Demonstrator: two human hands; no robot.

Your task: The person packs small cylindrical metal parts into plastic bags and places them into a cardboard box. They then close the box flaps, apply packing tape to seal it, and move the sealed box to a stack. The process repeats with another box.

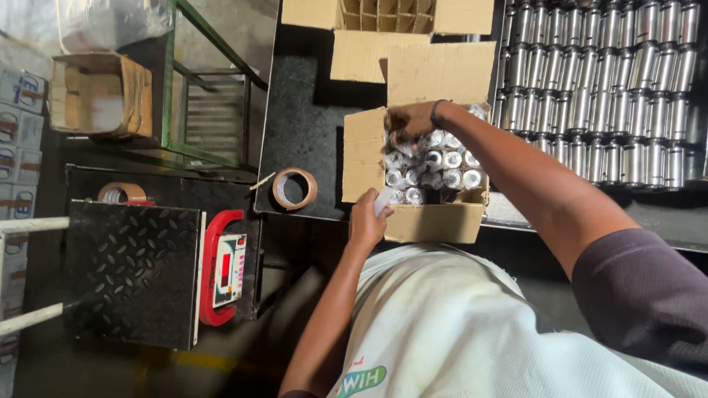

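On the dark worktable point(310, 110) sits an open brown cardboard box point(365, 155) packed with wrapped silvery metal cylinders point(435, 168); right hand point(410, 120) fingers curl onto them (grip unclear), left hand point(366, 219) pinches a small white slip point(383, 199).

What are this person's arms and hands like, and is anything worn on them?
Both hands are bare, without gloves. The right hand has a thin dark band around the wrist, and a short dark sleeve covers the upper arm. The left hand and forearm show nothing worn.
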